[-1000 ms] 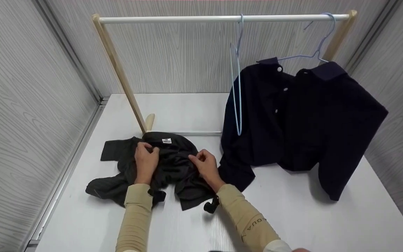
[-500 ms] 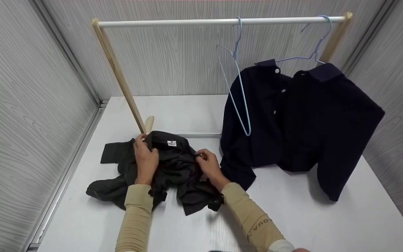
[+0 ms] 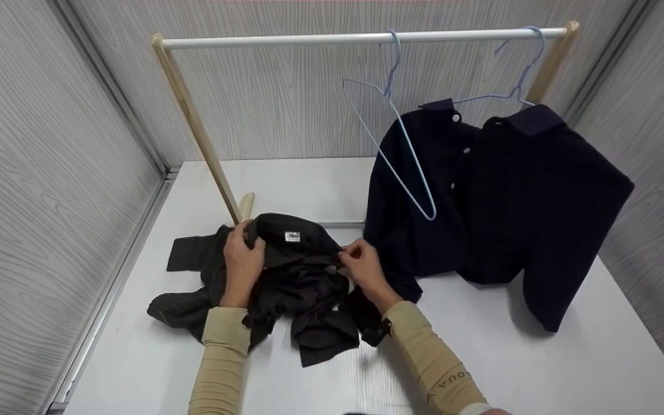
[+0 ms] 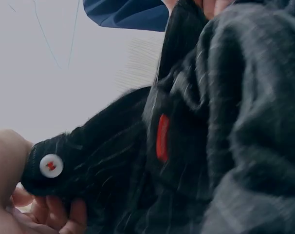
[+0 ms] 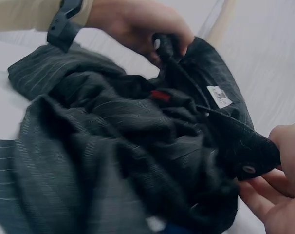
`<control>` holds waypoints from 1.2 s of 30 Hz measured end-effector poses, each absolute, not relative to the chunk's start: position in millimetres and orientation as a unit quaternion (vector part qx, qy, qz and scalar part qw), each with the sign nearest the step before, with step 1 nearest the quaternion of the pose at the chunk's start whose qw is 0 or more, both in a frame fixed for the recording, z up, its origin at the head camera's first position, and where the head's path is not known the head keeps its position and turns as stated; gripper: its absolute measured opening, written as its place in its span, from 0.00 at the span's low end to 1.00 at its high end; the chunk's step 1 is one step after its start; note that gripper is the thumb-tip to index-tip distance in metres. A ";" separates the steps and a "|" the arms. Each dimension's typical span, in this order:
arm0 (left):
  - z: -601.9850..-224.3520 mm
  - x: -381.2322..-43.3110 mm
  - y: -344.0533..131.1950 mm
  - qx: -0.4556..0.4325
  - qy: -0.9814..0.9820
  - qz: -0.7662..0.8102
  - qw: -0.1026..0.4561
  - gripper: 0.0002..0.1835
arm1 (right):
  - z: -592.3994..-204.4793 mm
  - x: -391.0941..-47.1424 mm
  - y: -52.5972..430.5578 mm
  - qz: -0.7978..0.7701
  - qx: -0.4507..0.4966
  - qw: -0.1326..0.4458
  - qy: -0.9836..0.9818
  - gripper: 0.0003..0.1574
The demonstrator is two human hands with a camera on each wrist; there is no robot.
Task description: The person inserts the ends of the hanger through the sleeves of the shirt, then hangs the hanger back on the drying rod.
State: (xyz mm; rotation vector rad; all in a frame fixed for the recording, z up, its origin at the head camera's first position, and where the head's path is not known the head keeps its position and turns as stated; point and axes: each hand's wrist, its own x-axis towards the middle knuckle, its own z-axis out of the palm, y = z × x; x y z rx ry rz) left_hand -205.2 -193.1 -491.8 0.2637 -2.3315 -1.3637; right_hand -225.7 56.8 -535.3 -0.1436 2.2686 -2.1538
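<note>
Pinched at both collar ends: left hand [image 3: 244,262] has thumb and fingers on the button end, right hand [image 3: 365,266] the opposite tip. Dark striped shirt [image 3: 303,288] lies crumpled on the table [image 3: 482,357], left of a navy shirt [image 3: 499,202]; its collar [image 3: 321,239] is raised, white label [image 3: 292,236] showing. Step in hand looks like spreading the collar. Next move likely calls for an even hold, ends apart, folds eased out. Bare blue hanger [image 3: 388,92] hangs well apart from both hands.
</note>
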 end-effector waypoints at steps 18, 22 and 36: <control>-484.4 -200.7 -178.2 0.004 -0.853 -0.449 0.266 0.17 | -489.6 -234.4 107.1 -0.845 0.037 0.082 0.527 0.28; -481.5 -201.6 -173.4 -0.008 -0.856 -0.446 0.260 0.15 | -483.0 -233.0 120.9 -0.849 0.017 0.110 0.517 0.22; -469.4 -207.2 -151.6 -0.069 -0.872 -0.421 0.241 0.13 | -464.5 -230.5 165.1 -0.730 0.008 -0.032 0.683 0.17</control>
